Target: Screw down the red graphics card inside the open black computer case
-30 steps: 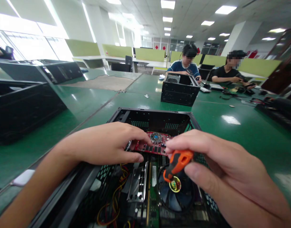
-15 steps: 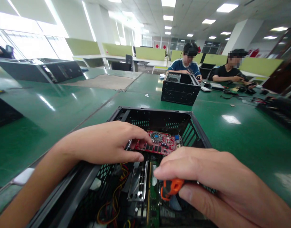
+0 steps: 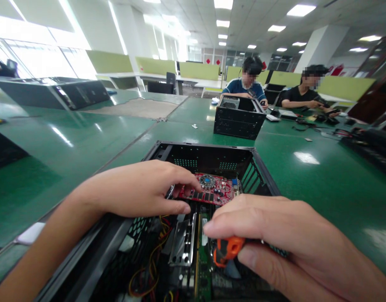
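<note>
An uncovered black computer case point(image 3: 208, 149) lies before me on the green table. Inside it, a red graphics card point(image 3: 216, 188) with a round fan sits toward the far end. My left hand point(image 3: 158, 188) reaches over the case's left side. Its thumb and curved fingers are apart, with the fingertips at the card's left part; whether they touch it I cannot tell. My right hand point(image 3: 275, 230) is closed around an orange and black screwdriver handle point(image 3: 227, 251) above the case's right part. The screwdriver's shaft is hidden. A green memory module point(image 3: 203, 256) stands between the hands, beside a shiny metal bracket point(image 3: 183, 243).
Yellow and red cables point(image 3: 153, 264) run along the case's left inside. Another black case point(image 3: 238, 121) stands farther off, in front of a seated person point(image 3: 240, 86). A second person point(image 3: 301, 96) sits to the right. One more case point(image 3: 57, 93) lies at the far left.
</note>
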A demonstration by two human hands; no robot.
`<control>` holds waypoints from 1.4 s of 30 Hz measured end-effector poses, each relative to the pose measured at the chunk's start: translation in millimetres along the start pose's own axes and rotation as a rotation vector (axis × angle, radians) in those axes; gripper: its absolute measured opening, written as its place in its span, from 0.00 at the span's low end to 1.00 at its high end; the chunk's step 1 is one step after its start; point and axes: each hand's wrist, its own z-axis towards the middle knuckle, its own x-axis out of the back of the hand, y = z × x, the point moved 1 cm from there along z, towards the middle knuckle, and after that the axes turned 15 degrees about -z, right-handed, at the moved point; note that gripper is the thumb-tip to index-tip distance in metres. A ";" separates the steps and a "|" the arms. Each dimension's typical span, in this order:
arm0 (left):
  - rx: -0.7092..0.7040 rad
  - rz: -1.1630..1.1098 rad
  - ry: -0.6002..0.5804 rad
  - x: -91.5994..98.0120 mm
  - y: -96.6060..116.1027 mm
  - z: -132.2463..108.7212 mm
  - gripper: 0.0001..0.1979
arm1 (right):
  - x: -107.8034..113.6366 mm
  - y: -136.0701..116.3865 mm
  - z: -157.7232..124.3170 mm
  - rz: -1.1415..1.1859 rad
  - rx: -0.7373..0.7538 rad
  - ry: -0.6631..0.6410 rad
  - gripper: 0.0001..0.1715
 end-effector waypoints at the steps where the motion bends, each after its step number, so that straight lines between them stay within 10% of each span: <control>1: 0.001 -0.002 -0.001 0.0 0.0 0.0 0.18 | 0.3 -0.5 -0.5 -0.005 0.002 0.000 0.27; 8: -0.003 -0.016 0.013 -1.2 -0.3 1.1 0.17 | -1.5 -3.1 0.8 -0.030 0.016 -0.004 0.26; 13: -0.008 -0.015 0.014 -0.8 0.1 -0.4 0.19 | -8.1 3.0 6.5 0.081 0.071 -0.011 0.06; 27: -0.009 -0.027 0.004 -0.7 -0.1 1.4 0.17 | -1.5 -6.7 0.0 -0.036 0.004 -0.006 0.29; 36: -0.002 -0.036 0.021 -0.3 -1.1 0.4 0.17 | 5.9 11.0 1.3 0.015 -0.037 0.030 0.06; 42: 0.029 -0.016 0.013 0.2 -3.6 1.9 0.14 | 40.1 38.5 -30.6 -0.311 -0.212 0.239 0.17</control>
